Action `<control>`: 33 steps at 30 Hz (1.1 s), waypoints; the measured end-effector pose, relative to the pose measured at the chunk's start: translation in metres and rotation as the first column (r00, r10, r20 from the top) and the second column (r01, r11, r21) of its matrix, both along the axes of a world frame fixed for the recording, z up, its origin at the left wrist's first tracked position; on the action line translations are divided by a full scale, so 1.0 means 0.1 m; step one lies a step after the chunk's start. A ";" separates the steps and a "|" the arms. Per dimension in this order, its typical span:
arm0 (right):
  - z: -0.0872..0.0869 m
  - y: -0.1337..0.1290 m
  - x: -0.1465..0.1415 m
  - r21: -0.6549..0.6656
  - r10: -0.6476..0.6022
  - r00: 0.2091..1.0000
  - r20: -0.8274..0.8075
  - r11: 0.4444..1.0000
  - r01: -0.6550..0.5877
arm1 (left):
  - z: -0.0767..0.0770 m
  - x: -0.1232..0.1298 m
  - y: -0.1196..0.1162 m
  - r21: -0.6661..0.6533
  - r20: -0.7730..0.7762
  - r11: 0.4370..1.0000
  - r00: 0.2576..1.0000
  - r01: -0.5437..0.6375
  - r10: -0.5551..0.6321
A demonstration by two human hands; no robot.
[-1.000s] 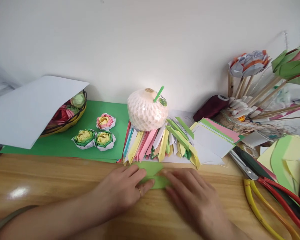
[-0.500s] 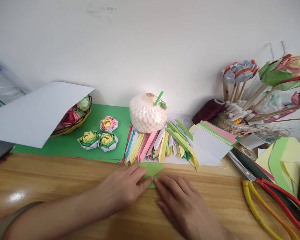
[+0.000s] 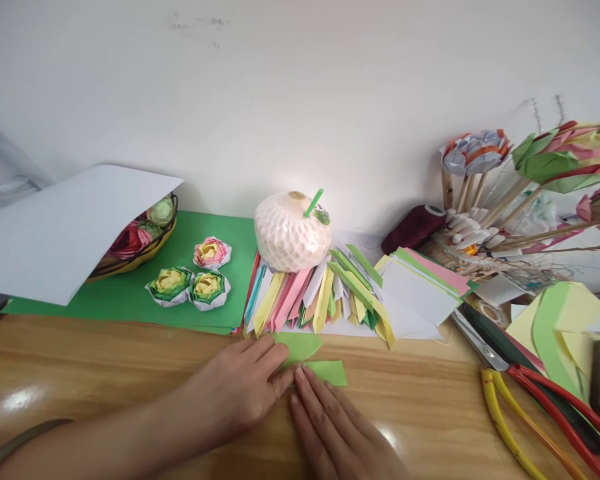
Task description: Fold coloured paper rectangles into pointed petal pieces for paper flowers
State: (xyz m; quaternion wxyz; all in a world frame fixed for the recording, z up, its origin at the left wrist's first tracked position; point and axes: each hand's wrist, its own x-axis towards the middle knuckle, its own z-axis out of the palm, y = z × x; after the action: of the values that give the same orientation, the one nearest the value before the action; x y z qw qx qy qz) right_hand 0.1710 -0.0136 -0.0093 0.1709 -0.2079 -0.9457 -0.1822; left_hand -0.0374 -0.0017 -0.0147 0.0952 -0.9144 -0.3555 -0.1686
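A light green paper piece (image 3: 303,347) lies on the wooden table, partly folded, with a strip (image 3: 330,373) of it pointing right. My left hand (image 3: 250,380) holds it down from the left, fingers bent over its edge and thumb pressed near the fold. Flat on the lower strip rests my right hand (image 3: 330,420), fingers stretched out and close together, fingertips touching near my left thumb. Both hands cover part of the paper. Just behind are many folded paper strips (image 3: 325,293) in pink, yellow, green and white.
A foam-netted coconut (image 3: 293,233) with a green straw stands behind the strips. Three paper lotus flowers (image 3: 210,290) sit on green sheets (image 3: 115,310), beside a basket (image 3: 155,247) under white paper (image 3: 75,227). Right are red-handled scissors (image 3: 535,380), a thread spool (image 3: 410,230) and paper flowers (image 3: 475,153).
My right hand has moved slightly left and down, its fingers now flat on the paper. A green strip now shows to the right beyond it. The view has shifted a little.
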 end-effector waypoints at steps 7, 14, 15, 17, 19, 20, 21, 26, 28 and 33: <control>0.14 0.07 0.21 -0.032 -0.008 0.995 0.102 0.999 0.011 | 0.08 -0.05 -0.05 -0.024 -0.118 0.999 0.992 0.038 -0.040; 0.06 0.00 0.21 -0.031 -0.179 0.983 -0.040 0.984 0.177 | 0.16 0.04 -0.05 0.037 -0.155 0.997 0.986 0.073 -0.066; 0.05 -0.01 0.19 -0.035 -0.176 0.983 -0.043 0.984 0.175 | 0.17 0.07 -0.05 0.062 -0.150 0.994 0.986 0.085 -0.075; 0.07 -0.03 0.16 -0.041 -0.170 0.984 -0.051 0.985 0.168 | 0.19 0.11 -0.06 0.080 -0.157 0.992 0.984 0.096 -0.082; 0.10 -0.05 0.17 -0.045 -0.169 0.985 -0.046 0.985 0.167 | 0.19 0.13 -0.09 0.068 -0.193 0.993 0.978 0.099 -0.084; 0.10 -0.06 0.18 -0.048 -0.175 0.984 -0.035 0.984 0.173 | 0.18 0.13 -0.11 0.062 -0.219 0.993 0.972 0.099 -0.083; 0.11 -0.06 0.19 -0.049 -0.181 0.983 -0.026 0.982 0.180 | 0.18 0.12 -0.14 0.058 -0.243 0.993 0.966 0.099 -0.082; 0.05 -0.05 0.26 -0.077 -0.173 0.984 -0.044 0.982 0.170 | 0.16 -0.03 -0.26 0.078 -0.280 0.995 0.959 0.057 -0.033; 0.04 -0.03 0.28 -0.107 -0.168 0.983 -0.068 0.981 0.161 | 0.14 -0.10 -0.29 0.092 -0.258 0.995 0.966 0.039 -0.014; 0.11 0.00 0.35 -0.164 -0.161 0.986 -0.036 0.974 0.153 | 0.13 -0.20 -0.31 0.082 -0.170 0.996 0.986 0.019 -0.005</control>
State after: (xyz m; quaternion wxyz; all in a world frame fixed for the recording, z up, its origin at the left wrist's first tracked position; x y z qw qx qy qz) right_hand 0.2062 -0.0138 0.0014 0.1617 -0.2995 -0.9335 -0.1131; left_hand -0.0570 -0.0329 -0.0019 0.1622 -0.9228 -0.3332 -0.1056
